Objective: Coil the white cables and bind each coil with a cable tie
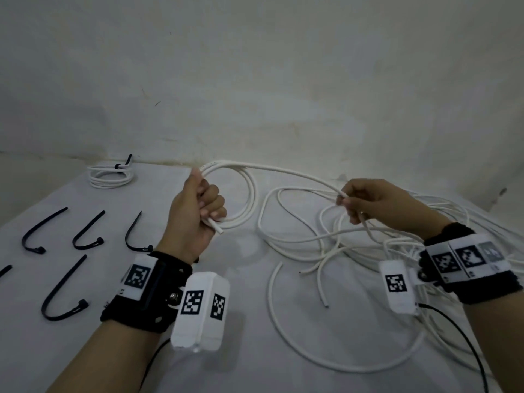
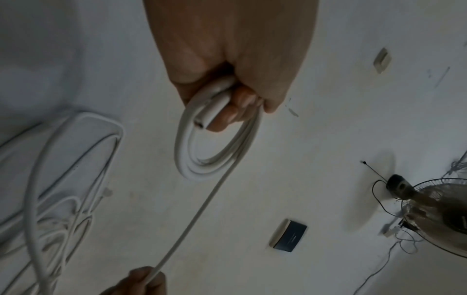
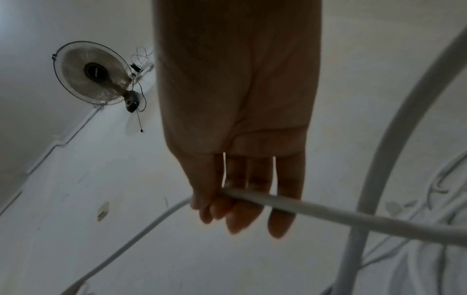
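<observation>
The white cable (image 1: 283, 170) is partly wound into a small coil (image 1: 241, 194) of a few turns, held up above the surface (image 1: 241, 364) in the left hand (image 1: 195, 214). From the top of that coil one strand runs rightward to the right hand (image 1: 377, 205), then drops into the loose tangle of white cables (image 1: 354, 245) spread over the right half of the surface, reaching its right edge. The left fingers (image 2: 237, 103) are curled tight round the gathered turns, with a cut end of the cable poking out below them. The right fingers (image 3: 227, 211) are pressed close together and, with the thumb, pinch the single strand, which crosses under the fingertips.

At the far left corner, near the wall (image 1: 283, 80), lies a finished coil (image 1: 110, 177) bound with a black tie. Five black cable ties (image 1: 85, 234) lie bent in hooks on the left part of the surface, apart from each other and well apart from the tangle. Between the ties and the tangle, in front of the left hand, the surface shows a bare strip.

Both wrists carry black bands (image 1: 150, 287) with white blocks printed with black-and-white square codes; no readable writing shows. A caged fan (image 3: 93, 73) hangs on the wall in the wrist views.
</observation>
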Action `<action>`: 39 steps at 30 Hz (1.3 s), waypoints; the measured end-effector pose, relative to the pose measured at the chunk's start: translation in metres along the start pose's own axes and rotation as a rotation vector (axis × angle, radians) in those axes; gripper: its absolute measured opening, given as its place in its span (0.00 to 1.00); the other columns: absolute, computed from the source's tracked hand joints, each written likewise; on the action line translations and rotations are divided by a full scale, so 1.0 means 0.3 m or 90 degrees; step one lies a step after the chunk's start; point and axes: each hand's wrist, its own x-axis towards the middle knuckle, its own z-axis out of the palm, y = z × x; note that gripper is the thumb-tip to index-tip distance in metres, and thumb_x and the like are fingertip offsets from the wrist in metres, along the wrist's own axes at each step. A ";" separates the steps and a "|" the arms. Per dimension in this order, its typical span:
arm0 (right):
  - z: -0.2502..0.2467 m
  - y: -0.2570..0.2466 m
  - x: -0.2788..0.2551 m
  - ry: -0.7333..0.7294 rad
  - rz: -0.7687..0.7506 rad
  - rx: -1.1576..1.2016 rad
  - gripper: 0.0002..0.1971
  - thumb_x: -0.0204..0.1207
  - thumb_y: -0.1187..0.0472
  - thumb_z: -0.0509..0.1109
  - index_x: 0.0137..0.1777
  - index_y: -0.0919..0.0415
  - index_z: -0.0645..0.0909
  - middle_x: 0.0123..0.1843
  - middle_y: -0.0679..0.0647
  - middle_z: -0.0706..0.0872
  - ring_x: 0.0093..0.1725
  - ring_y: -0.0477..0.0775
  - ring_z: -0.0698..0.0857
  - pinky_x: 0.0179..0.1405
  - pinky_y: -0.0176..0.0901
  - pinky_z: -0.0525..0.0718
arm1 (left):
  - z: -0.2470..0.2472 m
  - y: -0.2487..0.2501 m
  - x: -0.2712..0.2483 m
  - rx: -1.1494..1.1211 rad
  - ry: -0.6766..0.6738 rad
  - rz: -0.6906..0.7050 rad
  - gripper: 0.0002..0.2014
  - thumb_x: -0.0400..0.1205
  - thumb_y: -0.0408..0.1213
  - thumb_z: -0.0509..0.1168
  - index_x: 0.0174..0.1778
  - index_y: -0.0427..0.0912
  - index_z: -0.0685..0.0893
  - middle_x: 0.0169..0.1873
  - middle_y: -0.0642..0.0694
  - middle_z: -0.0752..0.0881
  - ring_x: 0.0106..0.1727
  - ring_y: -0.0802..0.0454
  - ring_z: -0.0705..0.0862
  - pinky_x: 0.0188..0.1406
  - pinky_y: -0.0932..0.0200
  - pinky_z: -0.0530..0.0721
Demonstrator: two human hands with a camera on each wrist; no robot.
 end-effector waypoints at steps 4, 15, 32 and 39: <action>-0.043 -0.005 -0.004 0.163 -0.084 0.026 0.09 0.81 0.69 0.64 0.48 0.54 0.78 0.28 0.50 0.80 0.25 0.50 0.79 0.30 0.46 0.86 | -0.001 -0.015 0.002 -0.051 0.002 -0.001 0.22 0.88 0.48 0.51 0.27 0.46 0.63 0.14 0.55 0.61 0.13 0.61 0.60 0.12 0.70 0.63; 0.025 -0.017 0.002 0.189 -0.136 -0.032 0.12 0.80 0.69 0.67 0.50 0.48 0.78 0.38 0.45 0.79 0.23 0.43 0.75 0.25 0.32 0.72 | -0.015 -0.010 0.012 -0.062 -0.005 0.017 0.21 0.87 0.51 0.50 0.29 0.46 0.62 0.15 0.55 0.61 0.14 0.61 0.60 0.14 0.70 0.64; 0.193 -0.093 -0.053 0.053 -0.452 -0.601 0.24 0.62 0.79 0.70 0.54 0.55 0.86 0.41 0.52 0.81 0.32 0.54 0.78 0.18 0.40 0.66 | -0.004 -0.012 0.008 0.029 0.055 0.146 0.20 0.88 0.51 0.48 0.32 0.46 0.63 0.18 0.54 0.62 0.18 0.60 0.61 0.20 0.68 0.68; 0.265 -0.228 -0.053 0.034 -0.559 -0.529 0.19 0.78 0.68 0.55 0.51 0.55 0.88 0.41 0.51 0.83 0.37 0.52 0.79 0.24 0.38 0.61 | 0.036 -0.071 -0.020 0.098 -0.001 0.123 0.19 0.88 0.49 0.47 0.32 0.45 0.63 0.19 0.54 0.63 0.19 0.60 0.61 0.22 0.67 0.68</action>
